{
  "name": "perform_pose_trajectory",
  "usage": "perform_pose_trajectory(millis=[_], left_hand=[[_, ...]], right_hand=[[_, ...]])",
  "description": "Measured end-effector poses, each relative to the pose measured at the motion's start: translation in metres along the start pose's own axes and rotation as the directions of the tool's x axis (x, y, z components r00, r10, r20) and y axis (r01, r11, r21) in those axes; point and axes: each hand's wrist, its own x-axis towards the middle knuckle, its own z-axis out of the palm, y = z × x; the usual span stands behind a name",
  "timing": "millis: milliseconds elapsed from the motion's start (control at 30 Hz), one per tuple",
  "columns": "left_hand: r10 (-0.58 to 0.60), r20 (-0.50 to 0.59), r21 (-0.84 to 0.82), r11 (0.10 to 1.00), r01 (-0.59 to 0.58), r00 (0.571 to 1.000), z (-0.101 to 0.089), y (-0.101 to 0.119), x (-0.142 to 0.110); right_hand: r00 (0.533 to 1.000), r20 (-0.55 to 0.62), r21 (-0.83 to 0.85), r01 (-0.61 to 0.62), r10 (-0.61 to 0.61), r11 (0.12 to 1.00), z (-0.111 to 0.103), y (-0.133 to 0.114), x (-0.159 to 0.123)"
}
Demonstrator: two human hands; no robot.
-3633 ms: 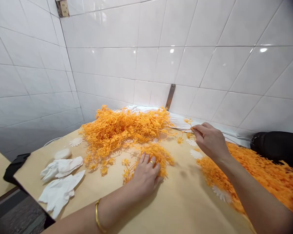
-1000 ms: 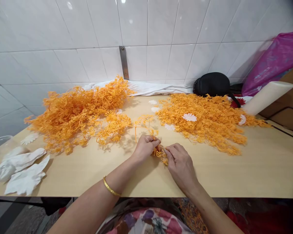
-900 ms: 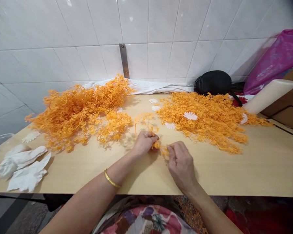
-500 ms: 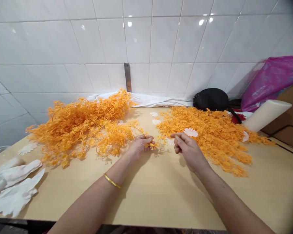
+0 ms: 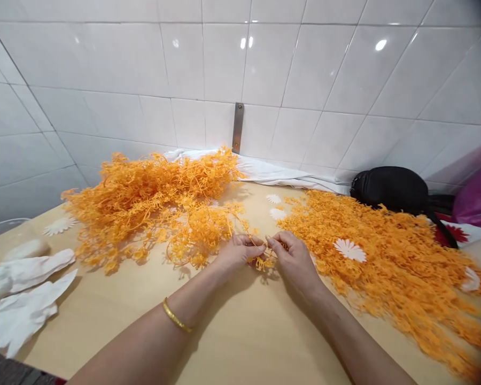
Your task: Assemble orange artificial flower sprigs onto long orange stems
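Two hands back on one sprig

Gripping an orange sprig (image 5: 264,263) between closed fingers of the left hand (image 5: 234,254), low over the worktop (image 5: 244,337), before the gap between left heap (image 5: 152,198) and right heap (image 5: 385,278). Touching it again with the right hand (image 5: 299,264), thumb and forefinger pinched together on it; half a second ago, held apart. Hence working two-handed again. Looking further left than then, cropping the purple bag (image 5: 479,187).

orange sprig (image 5: 261,263) | black pouch (image 5: 393,188) | gold bangle (image 5: 172,315) | white wall (image 5: 224,59) (grey-lined grid)
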Motion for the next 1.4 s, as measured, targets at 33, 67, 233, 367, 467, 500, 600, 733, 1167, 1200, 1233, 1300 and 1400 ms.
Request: perform_pose_trajectory(millis=[33, 67, 233, 367, 467, 500, 600, 733, 1167, 1200, 1233, 1300, 1400], left_hand=[[0.006, 0.010, 0.031, 0.999, -0.006, 1.000, 0.002, 0.000, 0.000], [0.002, 0.021, 0.049, 0.999, -0.003, 1.000, 0.004, 0.000, -0.001], [-0.044, 0.061, -0.033, 0.998, 0.046, 0.997, 0.013, 0.003, -0.009], [-0.051, 0.016, -0.036, 0.998, 0.051, 0.999, 0.011, 0.005, -0.015], [-0.041, -0.048, -0.067, 0.997, 0.037, 0.998, 0.009, 0.004, -0.014], [-0.034, -0.069, -0.075, 0.997, 0.029, 0.997, 0.008, 0.004, -0.013], [-0.016, -0.130, -0.078, 0.997, 0.006, 0.991, 0.008, 0.004, -0.012], [-0.010, -0.157, -0.074, 0.997, -0.002, 0.987, 0.008, 0.006, -0.012], [-0.035, -0.206, -0.125, 0.992, 0.009, 0.978, 0.003, 0.003, -0.007], [-0.027, -0.209, -0.123, 0.992, 0.002, 0.977, 0.002, 0.003, -0.006], [-0.018, -0.209, -0.119, 0.993, -0.007, 0.978, 0.002, 0.002, -0.006], [-0.001, -0.209, -0.115, 0.993, -0.023, 0.978, 0.003, 0.002, -0.005], [0.013, -0.206, -0.114, 0.993, -0.037, 0.979, 0.003, 0.001, -0.006]], right_hand=[[0.999, -0.031, -0.013, 0.005, -0.006, 1.000, 0.002, 0.000, -0.001], [0.998, -0.068, -0.015, 0.001, -0.002, 1.000, 0.003, 0.000, 0.000], [0.951, -0.264, 0.120, -0.131, 0.159, 0.984, -0.006, 0.005, 0.008], [0.778, -0.487, 0.459, -0.158, 0.397, 0.874, -0.033, 0.010, 0.019], [0.814, -0.397, 0.574, -0.141, 0.425, 0.807, -0.042, 0.005, 0.018], [0.862, -0.313, 0.581, -0.160, 0.400, 0.798, -0.041, 0.002, 0.016], [0.944, -0.082, 0.574, -0.218, 0.320, 0.789, -0.033, -0.001, 0.010], [0.957, 0.031, 0.460, -0.269, 0.288, 0.846, -0.022, 0.001, 0.003], [0.835, -0.268, 0.768, -0.116, 0.480, 0.630, -0.044, 0.016, 0.016], [0.848, -0.225, 0.763, -0.153, 0.479, 0.628, -0.044, 0.015, 0.015], [0.868, -0.161, 0.746, -0.205, 0.470, 0.634, -0.043, 0.014, 0.015], [0.899, -0.026, 0.702, -0.295, 0.437, 0.648, -0.036, 0.012, 0.011], [0.915, 0.101, 0.627, -0.362, 0.390, 0.689, -0.022, 0.010, 0.005]])
